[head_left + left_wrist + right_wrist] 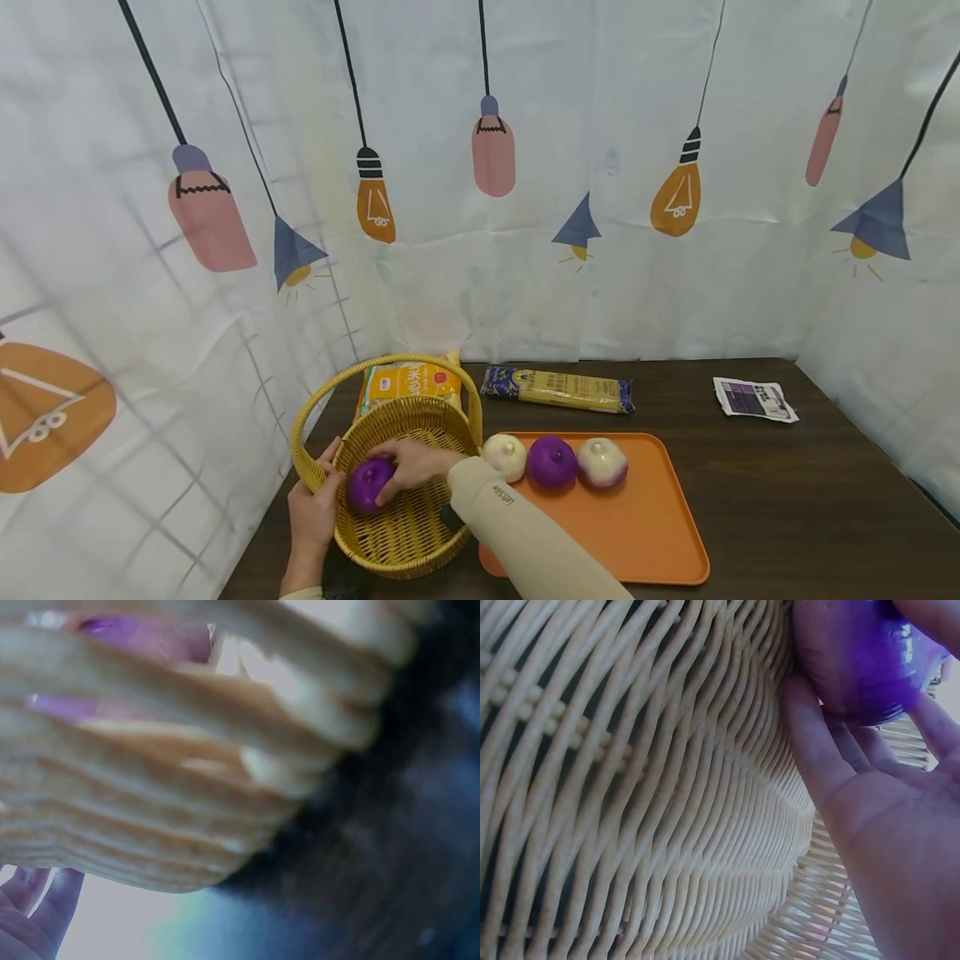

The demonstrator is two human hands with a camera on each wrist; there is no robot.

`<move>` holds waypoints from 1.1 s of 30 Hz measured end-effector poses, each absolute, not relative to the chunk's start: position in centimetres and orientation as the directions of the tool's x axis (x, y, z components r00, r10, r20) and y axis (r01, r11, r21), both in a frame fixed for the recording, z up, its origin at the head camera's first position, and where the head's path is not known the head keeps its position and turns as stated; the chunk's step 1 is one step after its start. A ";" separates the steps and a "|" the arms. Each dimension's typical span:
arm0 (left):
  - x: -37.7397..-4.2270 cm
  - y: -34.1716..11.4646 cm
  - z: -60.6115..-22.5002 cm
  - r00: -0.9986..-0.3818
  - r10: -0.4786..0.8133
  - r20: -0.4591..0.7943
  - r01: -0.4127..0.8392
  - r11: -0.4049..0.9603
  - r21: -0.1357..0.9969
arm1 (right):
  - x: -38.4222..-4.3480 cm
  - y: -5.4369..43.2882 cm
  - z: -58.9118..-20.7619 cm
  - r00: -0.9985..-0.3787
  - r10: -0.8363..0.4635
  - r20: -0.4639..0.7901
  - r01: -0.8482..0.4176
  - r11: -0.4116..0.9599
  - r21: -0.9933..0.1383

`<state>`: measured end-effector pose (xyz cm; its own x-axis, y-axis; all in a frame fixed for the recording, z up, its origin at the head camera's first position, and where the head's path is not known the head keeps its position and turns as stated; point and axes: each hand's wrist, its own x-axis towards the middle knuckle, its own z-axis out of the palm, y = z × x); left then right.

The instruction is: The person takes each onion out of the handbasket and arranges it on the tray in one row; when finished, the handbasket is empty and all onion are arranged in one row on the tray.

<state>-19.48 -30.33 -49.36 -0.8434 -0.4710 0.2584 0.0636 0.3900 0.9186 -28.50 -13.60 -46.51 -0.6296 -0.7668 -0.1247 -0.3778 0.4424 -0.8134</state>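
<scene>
A yellow wicker basket (pixel 397 569) with a tall hoop handle stands at the left of the table. My left hand (pixel 313 504) grips its left rim, near the foot of the handle. Inside the basket, my right hand (pixel 416 464) holds a purple onion (pixel 369 486) against the left wall. Fingers curl round this onion (pixel 855 656) in the right wrist view, close to the woven side. Through gaps in the weave (pixel 150 780), the left wrist view shows some purple, and my left hand's fingers (pixel 56 904) show below the basket.
Right of the basket lies an orange tray (pixel 652 533) bearing a white onion (pixel 504 457), another purple onion (pixel 552 464) and a white-and-purple onion (pixel 602 463). Behind are a yellow-orange bag (pixel 408 381) and a pasta packet (pixel 558 390). A small white-and-purple sachet (pixel 755 400) lies far right.
</scene>
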 end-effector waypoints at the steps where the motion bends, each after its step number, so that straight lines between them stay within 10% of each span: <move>1: -19.5 -30.3 -49.4 -0.843 -0.473 0.257 0.061 0.391 0.918 | -28.4 -13.6 -46.5 -0.628 -0.767 -0.133 -0.369 0.443 -0.817; 33: -19.6 -30.4 -49.1 -0.844 -0.483 0.232 0.051 0.357 0.933 | -27.6 -11.9 -41.9 -0.726 -0.686 -0.050 -0.299 0.380 -0.875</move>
